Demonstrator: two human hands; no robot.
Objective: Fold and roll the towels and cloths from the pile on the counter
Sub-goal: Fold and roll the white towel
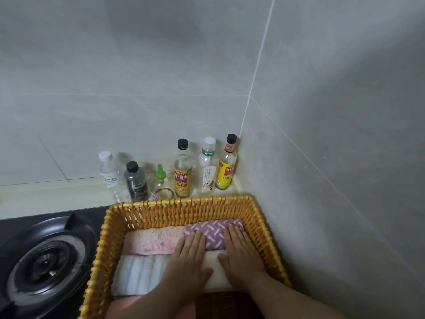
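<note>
The purple patterned cloth (215, 234) lies rolled in the far right corner of the wicker basket (184, 207), against its back wall. Both hands rest flat on it. The left grip (190, 256) has its fingers straight and close together over the roll's left end. The right grip (241, 250) lies spread over the right end, its thumb reaching onto the white towel (215, 271) just in front. Neither curls around anything. Left of the purple roll and touching it sits a fluffy pink towel (154, 240). In front of that lies a blue-striped towel (138, 276), side by side with the white one. A pink cloth (128, 306) shows at the basket's near edge, partly hidden under the left forearm. The basket stands on the surface (46, 196) in the corner of grey tiled walls (322, 157). Behind it, along the wall, six bottles stand upright in a row (182, 171), two of them with yellow labels. To the left of the basket is a black gas burner (46, 265).
</note>
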